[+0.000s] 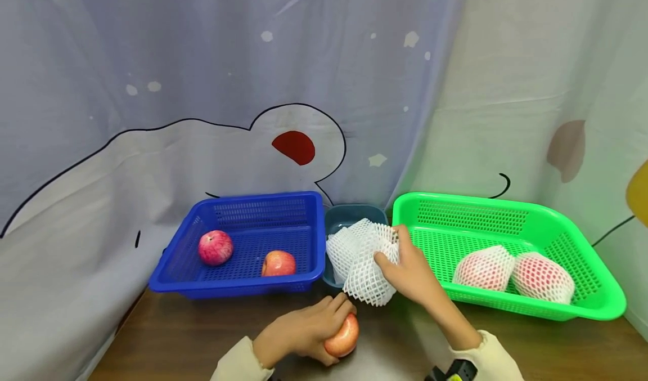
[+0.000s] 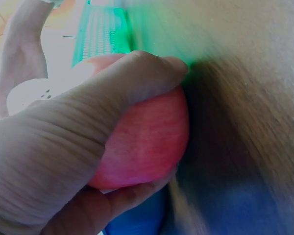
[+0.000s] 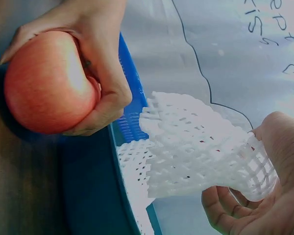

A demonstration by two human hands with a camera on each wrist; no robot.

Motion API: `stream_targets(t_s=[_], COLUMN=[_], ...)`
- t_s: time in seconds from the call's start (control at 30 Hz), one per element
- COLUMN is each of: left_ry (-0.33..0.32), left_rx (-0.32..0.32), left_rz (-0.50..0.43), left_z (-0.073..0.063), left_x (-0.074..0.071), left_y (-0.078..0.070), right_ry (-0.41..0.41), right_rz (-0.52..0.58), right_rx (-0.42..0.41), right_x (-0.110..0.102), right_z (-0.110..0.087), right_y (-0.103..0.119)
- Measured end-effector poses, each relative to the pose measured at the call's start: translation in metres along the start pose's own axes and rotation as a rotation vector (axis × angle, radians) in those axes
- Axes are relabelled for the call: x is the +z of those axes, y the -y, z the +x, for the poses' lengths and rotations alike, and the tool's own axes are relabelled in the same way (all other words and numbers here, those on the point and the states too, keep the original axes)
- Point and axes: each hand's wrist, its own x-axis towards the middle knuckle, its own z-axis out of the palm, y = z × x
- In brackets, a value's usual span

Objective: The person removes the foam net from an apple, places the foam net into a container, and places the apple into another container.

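My left hand (image 1: 315,326) grips a red apple (image 1: 343,336) low over the table in front of the baskets. In the left wrist view the thumb and fingers wrap around the apple (image 2: 147,137). A white foam net sleeve (image 1: 372,271) hangs from my right hand (image 1: 409,268), pinched at its upper end above the small teal bin. The right wrist view shows the foam net (image 3: 196,147) spread wide, apart from the apple (image 3: 49,83). More white foam nets (image 1: 341,249) lie in the teal bin (image 1: 346,213), partly hidden behind the held one.
A blue basket (image 1: 238,285) at the left holds two bare apples, one red (image 1: 215,247) and one paler (image 1: 279,263). In the green basket (image 1: 572,226) at the right lie two apples in foam nets (image 1: 484,268). A printed curtain (image 1: 202,88) hangs behind the wooden table (image 1: 167,336).
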Motion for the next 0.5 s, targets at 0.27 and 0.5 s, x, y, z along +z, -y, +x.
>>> stream_targets(t_s=[0.27,0.5], left_ry=[0.03,0.055], left_rx=[0.005,0.005], left_rz=[-0.049,-0.112], left_z=[-0.002,-0.002], left_x=[-0.001,-0.003], left_y=[0.002,0.007], right_ry=[0.038,0.052], right_rz=[-0.056,-0.041], right_rx=[-0.078,-0.087], right_x=[0.003,0.006], right_z=[0.016,0.023], right_y=[0.001,0.003])
